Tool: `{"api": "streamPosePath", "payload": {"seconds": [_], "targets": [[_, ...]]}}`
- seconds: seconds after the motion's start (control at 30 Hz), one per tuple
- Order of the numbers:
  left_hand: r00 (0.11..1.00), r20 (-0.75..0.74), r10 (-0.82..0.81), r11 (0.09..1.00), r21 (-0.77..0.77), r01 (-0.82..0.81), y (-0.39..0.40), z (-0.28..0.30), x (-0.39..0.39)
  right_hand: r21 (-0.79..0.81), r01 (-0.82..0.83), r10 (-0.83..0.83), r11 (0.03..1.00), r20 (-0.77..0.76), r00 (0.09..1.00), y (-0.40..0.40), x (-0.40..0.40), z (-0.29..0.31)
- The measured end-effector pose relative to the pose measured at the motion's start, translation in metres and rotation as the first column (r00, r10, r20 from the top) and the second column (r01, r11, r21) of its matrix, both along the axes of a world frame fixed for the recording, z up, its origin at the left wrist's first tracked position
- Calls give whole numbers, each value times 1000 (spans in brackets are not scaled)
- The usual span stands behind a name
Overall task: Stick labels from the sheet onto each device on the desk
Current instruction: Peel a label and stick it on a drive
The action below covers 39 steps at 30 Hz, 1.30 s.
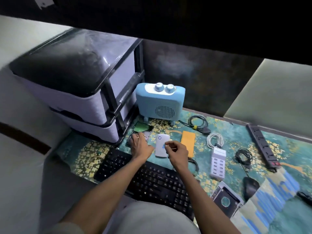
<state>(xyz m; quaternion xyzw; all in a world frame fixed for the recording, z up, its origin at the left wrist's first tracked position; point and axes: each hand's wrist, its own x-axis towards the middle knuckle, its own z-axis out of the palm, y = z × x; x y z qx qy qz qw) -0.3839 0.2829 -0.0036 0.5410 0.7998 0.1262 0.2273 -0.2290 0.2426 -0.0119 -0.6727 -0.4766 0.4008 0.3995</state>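
Note:
A white power bank [161, 144] lies on the patterned desk mat, just beyond the black keyboard [148, 179]. A small blue label [163, 146] sits on its face. My right hand [178, 152] hovers at the power bank's right edge, thumb and forefinger pinched at that label. My left hand [141, 146] lies palm down, fingers spread, on a dark flat device [146, 134] to the left of the power bank, near a green circuit board [143, 127]. An orange flat sheet [188, 141] lies to the right of the power bank. I cannot tell which item is the label sheet.
A blue heater [160, 103] with two knobs stands at the back, beside a drawer unit [84, 92]. To the right lie a white multi-port charger [217, 162], coiled cables [199, 122], a black power strip [261, 146], a mouse [250, 187] and a drive caddy [225, 200].

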Motion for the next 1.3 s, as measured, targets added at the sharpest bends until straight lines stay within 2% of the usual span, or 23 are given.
{"api": "streamPosePath", "payload": {"seconds": [0.1, 0.2, 0.3, 0.5, 0.6, 0.63, 0.67, 0.7, 0.73, 0.77, 0.8, 0.83, 0.93, 0.97, 1.03, 1.17, 1.3], "targets": [[982, -157, -108, 990, -106, 93, 24, -17, -26, -24, 6, -5, 1000, 31, 1000, 12, -18, 1], [968, -168, -187, 966, -209, 151, 40, -27, -40, -67, 25, -21, 997, 62, 998, 19, -24, 2], [970, -153, -187, 971, -177, 159, 58, -27, -37, -104, 66, -55, 992, 98, 994, 28, -19, 5], [994, 103, -41, 977, -205, 62, 75, -14, -39, -141, 149, -141, 979, 65, 988, 44, -28, 1], [935, 344, 82, 979, -204, -11, 84, -9, -47, -187, 165, -174, 969, -34, 984, 45, -42, 1], [889, 435, 145, 976, -212, -56, 87, -6, -52, -200, 160, -177, 967, -70, 982, 44, -43, 0], [806, 551, 216, 968, -231, -101, 90, -1, -58, -206, 149, -173, 967, -104, 979, 44, -44, 0], [665, 687, 291, 952, -276, -132, 90, 6, -64, -206, 135, -166, 969, -139, 976, 45, -44, 2], [470, 804, 364, 929, -353, -114, 88, 12, -70, -209, 126, -164, 970, -174, 971, 46, -43, 4], [231, 877, 421, 906, -419, -61, 84, 13, -76, -212, 119, -164, 970, -210, 964, 48, -42, 7], [14, 883, 469, 883, -469, -22, 79, 11, -81, -215, 111, -163, 970, -246, 955, 49, -42, 12], [-143, 850, 507, 860, -510, 13, 72, 8, -85, -218, 96, -158, 971, -291, 944, 51, -43, 18], [-410, 725, 553, 818, -566, 102, 55, -5, -88, -213, -24, -70, 977, -426, 902, 56, -51, 32], [-462, 702, 542, 823, -555, 122, 52, -8, -88, -205, -77, -22, 976, -440, 898, 56, -54, 35], [-509, 680, 528, 832, -534, 151, 47, -9, -88, -200, -140, 41, 970, -432, 901, 56, -64, 39], [-493, 713, 499, 863, -459, 211, 46, -3, -88, -171, -134, 63, 976, -367, 928, 57, -79, 40], [-459, 717, 524, 851, -455, 261, 49, 3, -86, -146, -81, 46, 986, -227, 973, 59, -85, 34]]}}
